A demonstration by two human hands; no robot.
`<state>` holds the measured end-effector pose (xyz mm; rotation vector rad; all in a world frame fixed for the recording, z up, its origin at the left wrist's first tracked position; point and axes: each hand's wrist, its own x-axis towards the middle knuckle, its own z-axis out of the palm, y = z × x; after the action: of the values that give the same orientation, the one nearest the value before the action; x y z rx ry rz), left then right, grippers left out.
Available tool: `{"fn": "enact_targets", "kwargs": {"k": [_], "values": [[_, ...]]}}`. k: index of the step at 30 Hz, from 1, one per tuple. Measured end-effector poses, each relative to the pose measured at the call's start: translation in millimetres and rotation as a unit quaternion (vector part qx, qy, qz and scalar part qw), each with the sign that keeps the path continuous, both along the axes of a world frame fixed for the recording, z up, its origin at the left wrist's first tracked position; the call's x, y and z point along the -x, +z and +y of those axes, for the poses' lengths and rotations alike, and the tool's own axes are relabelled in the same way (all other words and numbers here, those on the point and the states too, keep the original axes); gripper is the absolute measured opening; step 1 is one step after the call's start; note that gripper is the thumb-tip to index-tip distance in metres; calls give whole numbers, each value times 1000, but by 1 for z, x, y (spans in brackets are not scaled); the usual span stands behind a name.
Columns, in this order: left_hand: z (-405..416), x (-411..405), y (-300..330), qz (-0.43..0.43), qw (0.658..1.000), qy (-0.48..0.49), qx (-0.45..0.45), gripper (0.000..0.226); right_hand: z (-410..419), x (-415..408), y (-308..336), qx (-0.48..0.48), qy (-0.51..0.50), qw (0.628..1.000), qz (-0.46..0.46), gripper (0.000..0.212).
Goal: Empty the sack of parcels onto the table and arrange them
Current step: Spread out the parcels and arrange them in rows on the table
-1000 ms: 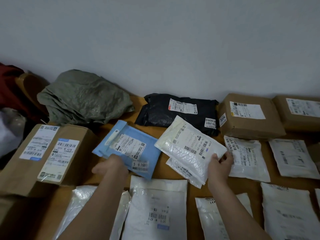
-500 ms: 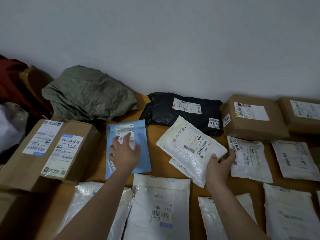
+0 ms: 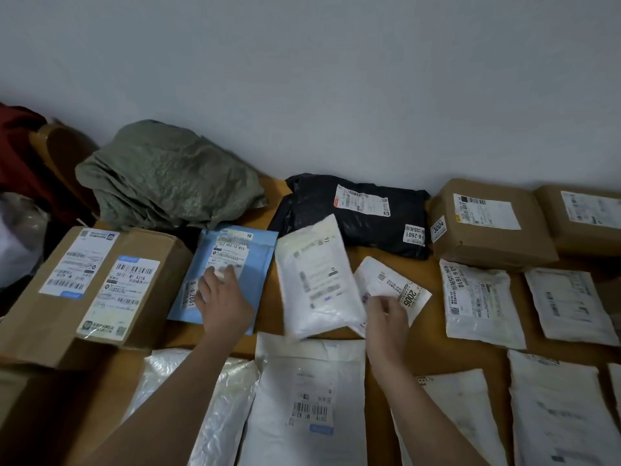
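The crumpled green sack (image 3: 168, 176) lies slack at the back left of the wooden table (image 3: 426, 351). My left hand (image 3: 223, 299) rests flat on a blue mailer (image 3: 258, 257) beside a big cardboard box (image 3: 90, 287). My right hand (image 3: 386, 314) grips a white bubble mailer (image 3: 314, 277), blurred and turned upright just right of the blue one. Under it lies a smaller white mailer (image 3: 398, 284) marked 2005; whether the fingers also hold that one is unclear. A black bag parcel (image 3: 363, 213) sits behind them.
Two brown boxes (image 3: 487, 227) (image 3: 584, 216) stand at the back right by the wall. White mailers lie in rows at the right (image 3: 480, 307) (image 3: 568, 304) and along the near edge (image 3: 309, 405) (image 3: 557, 408). Red cloth (image 3: 16, 146) and a chair back sit off the table's left end.
The left hand turned the blue mailer upright and pressed it down beside the big box. The right hand swung the top white mailer left and upright, uncovering the smaller one beneath.
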<state>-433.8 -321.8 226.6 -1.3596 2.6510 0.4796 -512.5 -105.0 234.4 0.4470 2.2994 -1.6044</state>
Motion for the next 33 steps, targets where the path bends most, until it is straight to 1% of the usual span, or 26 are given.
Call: {"fn": "enact_targets", "kwargs": {"k": [2,3,5,7,9,11,13,16,18,19,23,27,29,31,33], "values": [[5,6,5,56,998,-6,-9,61,2,2,-4,-68,36,997,9,6],[10,10,7,81,996,-18,-19,55,3,4,-5,-83,51,995,14,7],[20,15,8,125,989,-51,-61,46,7,7,-10,-97,73,992,15,14],[31,16,5,149,981,-88,-91,46,11,10,-11,-130,62,989,17,19],[38,18,0,125,980,-115,-103,51,17,16,-10,-187,12,982,-3,35],[44,18,-5,69,980,-147,-112,58,26,21,-11,-220,-24,974,-56,54],[49,18,-9,33,978,-164,-123,63,33,23,-15,-198,-33,974,-105,66],[53,20,-10,21,977,-172,-127,66,37,23,-17,-105,-66,985,-121,74],[55,21,-10,16,974,-181,-137,67,42,26,-13,-44,-84,988,-120,73],[56,22,-9,12,972,-184,-144,68,44,28,-10,-29,-89,989,-115,70],[63,26,-4,6,970,-188,-156,68,53,40,-4,-24,-98,991,-89,62],[71,29,-3,4,969,-184,-166,70,50,37,-6,3,-68,986,-154,61],[73,30,-4,3,970,-182,-164,69,48,36,-8,7,-53,986,-159,46],[72,32,-4,3,971,-179,-161,69,50,43,-1,2,-50,991,-121,32],[72,33,-5,1,971,-180,-155,69,58,57,11,-57,-13,997,-44,35]]}}
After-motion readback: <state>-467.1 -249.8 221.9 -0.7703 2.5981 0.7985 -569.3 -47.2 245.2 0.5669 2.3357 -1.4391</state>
